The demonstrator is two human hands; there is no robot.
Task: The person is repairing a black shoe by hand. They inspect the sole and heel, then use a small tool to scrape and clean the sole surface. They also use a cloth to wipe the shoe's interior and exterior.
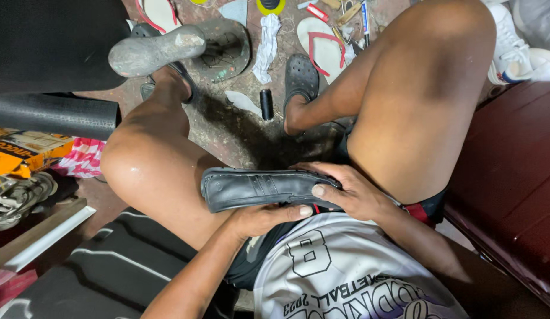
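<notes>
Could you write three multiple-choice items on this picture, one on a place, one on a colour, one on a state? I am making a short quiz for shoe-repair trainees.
1. Where does the black shoe lie?
A. Across the person's lap, between the knees
B. On the floor by the sandals
C. On the red bench

2. What colour are the straps of the flip-flop on the floor ahead?
A. Blue
B. Red
C. Green

3. How is the shoe held?
A. By the left hand alone
B. By neither hand
C. By both hands, each with a grip on its heel end

Answers:
1. A: the shoe lies sideways over the thighs, off the floor.
2. B: red straps run across its pale sole.
3. C: the left hand cups it from below and the right hand wraps it from above.
</notes>
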